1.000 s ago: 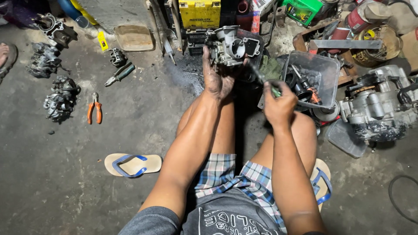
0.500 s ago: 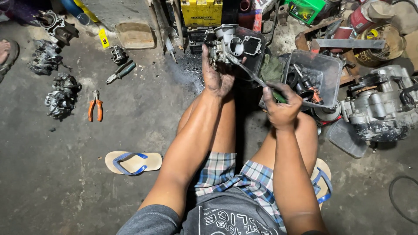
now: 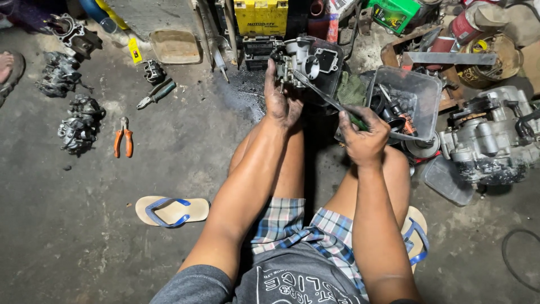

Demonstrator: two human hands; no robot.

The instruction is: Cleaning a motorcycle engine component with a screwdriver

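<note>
The left hand [image 3: 283, 104] grips a small metal engine part [image 3: 298, 65], its fingers wrapped tight around the near side, holding it up off the concrete floor [image 3: 169, 259]. The right hand [image 3: 364, 138] is closed around the green handle of a screwdriver [image 3: 329, 101], whose shaft slants up to the engine part and touches its front. Just to the right of the engine part sits a clear plastic tub [image 3: 416, 90] of small parts, and beyond that a larger engine block [image 3: 489, 138]. Behind the engine part stands a yellow battery [image 3: 260, 17]. Well to its left lie orange pliers [image 3: 123, 138], and nearer the person a sandal [image 3: 171, 210].
</note>
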